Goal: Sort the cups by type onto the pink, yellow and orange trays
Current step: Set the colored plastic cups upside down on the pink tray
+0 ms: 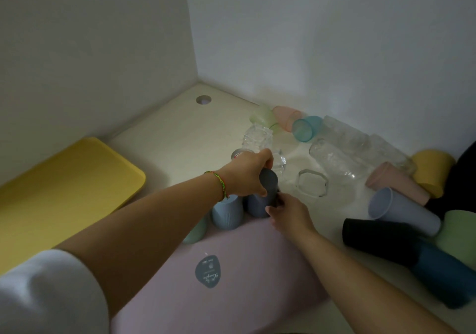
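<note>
Cups are standing in a row at the far edge of the pink tray (231, 295), which is lying nearest the camera: a mint cup (197, 233) half hidden under the left forearm, a light blue cup (226, 214) and a slate cup (256, 206). The right hand (286, 214) is holding the slate cup low on its side, with the thumb pressing on it and the fingers curling round. The left hand (244, 176) is gripping a grey cup (269, 183) from above, fingers and thumb wrapping it; this cup is tilting and touching the top of the slate cup.

The yellow tray (64, 184) is lying to the left on the table (180, 132). To the right, a black cup (373, 238), a teal cup (443, 277) and a lavender cup (401, 210) are lying on their sides. Beyond the hands, clear glasses (334, 158) are lying and standing together. Farthest back, by the wall, three translucent cups (305, 129) are lying in a cluster.
</note>
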